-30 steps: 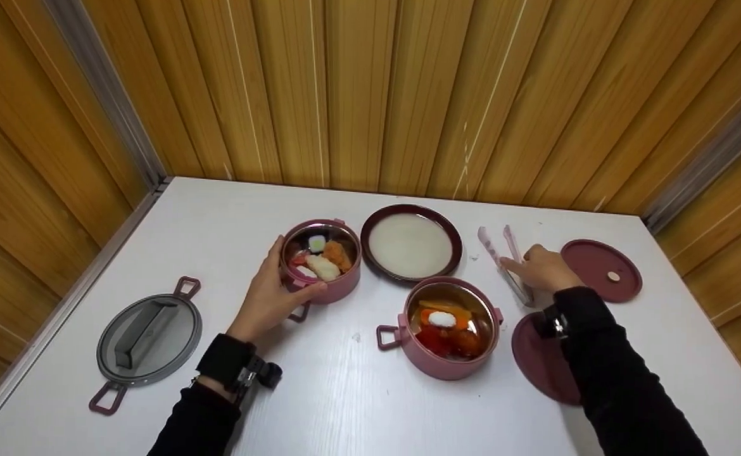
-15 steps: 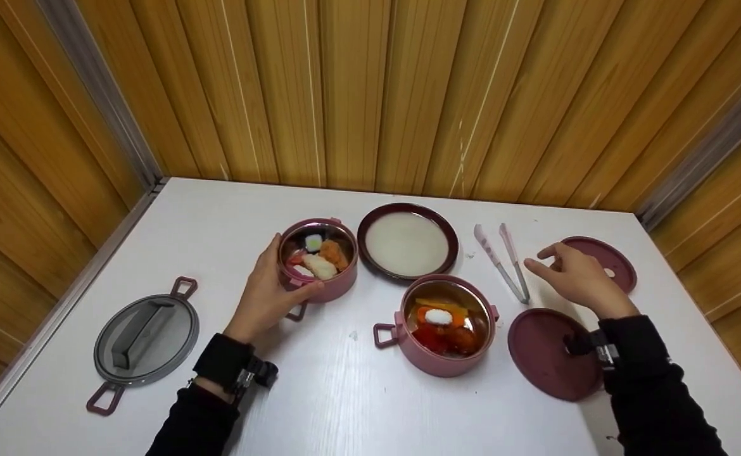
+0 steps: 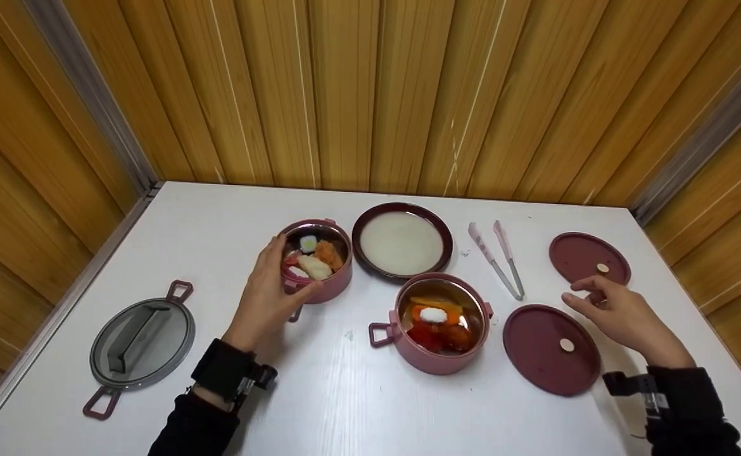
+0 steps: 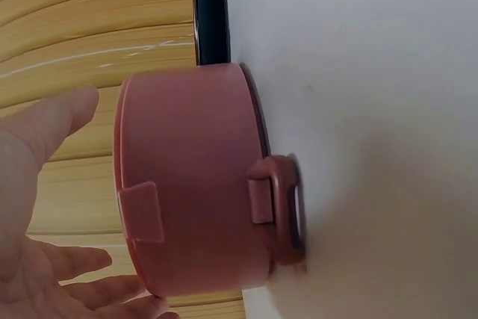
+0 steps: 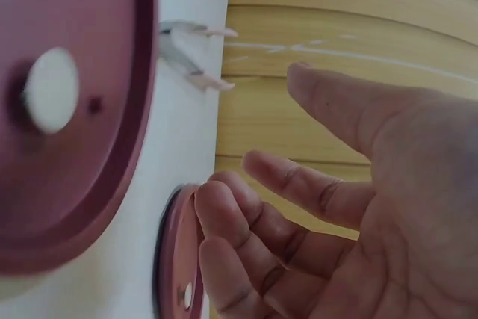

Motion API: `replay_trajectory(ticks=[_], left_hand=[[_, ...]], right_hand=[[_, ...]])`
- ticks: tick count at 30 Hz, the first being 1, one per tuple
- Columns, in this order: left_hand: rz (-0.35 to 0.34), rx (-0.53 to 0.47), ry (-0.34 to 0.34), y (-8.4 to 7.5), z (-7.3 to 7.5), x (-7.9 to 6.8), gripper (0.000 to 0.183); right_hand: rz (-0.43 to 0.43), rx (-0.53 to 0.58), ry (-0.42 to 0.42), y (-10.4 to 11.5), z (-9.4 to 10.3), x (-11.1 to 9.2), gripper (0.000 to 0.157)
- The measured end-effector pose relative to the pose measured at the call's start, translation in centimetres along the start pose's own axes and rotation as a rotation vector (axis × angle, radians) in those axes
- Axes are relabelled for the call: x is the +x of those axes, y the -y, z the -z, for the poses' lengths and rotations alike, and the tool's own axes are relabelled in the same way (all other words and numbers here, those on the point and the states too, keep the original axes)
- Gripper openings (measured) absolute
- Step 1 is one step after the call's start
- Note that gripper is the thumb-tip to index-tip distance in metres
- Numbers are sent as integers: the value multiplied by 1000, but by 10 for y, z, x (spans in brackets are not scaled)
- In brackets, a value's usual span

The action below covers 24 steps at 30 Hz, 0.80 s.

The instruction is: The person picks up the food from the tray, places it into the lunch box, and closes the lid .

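My left hand point(image 3: 266, 294) is beside the left pink pot point(image 3: 332, 286), its fingers along the near-left rim. In the left wrist view the thumb point(image 4: 71, 113) stands a little apart from the pot wall, while the fingertips reach the rim. Inside that pot lie several food pieces, among them a breaded piece point(image 3: 328, 254) and a pale piece point(image 3: 313, 267). My right hand point(image 3: 624, 316) hovers with loosely bent fingers and holds nothing. It is nearest to two maroon lids, the front lid point(image 3: 541, 354) and the back lid point(image 3: 576, 253). Metal tongs point(image 3: 503, 269) with pink tips lie to its left.
Another pink pot point(image 3: 440, 361) with orange and red food stands centre right, its handle pointing left. A dark-rimmed plate point(image 3: 443, 259) touches or nearly touches the left pot. On the left lies a grey lid point(image 3: 168, 342) with maroon loops. Wooden panels point(image 3: 345, 95) close off the back.
My right hand has drawn away from the tongs, rightward and toward me, leaving them on the table. It now uncovers the front lid's knob. The left hand stays beside its pot.
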<state>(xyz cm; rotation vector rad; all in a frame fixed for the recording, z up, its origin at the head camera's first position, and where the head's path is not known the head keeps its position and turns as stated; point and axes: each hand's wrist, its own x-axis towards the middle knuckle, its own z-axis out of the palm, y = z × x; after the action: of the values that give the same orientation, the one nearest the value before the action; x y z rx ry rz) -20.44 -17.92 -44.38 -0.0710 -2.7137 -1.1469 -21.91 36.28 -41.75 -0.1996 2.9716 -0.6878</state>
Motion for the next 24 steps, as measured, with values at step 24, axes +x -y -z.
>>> replay_trajectory(ticks=[24], left_hand=[[-255, 0, 16, -69, -26, -36, 72]], right_hand=[[-21, 15, 61, -39, -26, -19, 37]])
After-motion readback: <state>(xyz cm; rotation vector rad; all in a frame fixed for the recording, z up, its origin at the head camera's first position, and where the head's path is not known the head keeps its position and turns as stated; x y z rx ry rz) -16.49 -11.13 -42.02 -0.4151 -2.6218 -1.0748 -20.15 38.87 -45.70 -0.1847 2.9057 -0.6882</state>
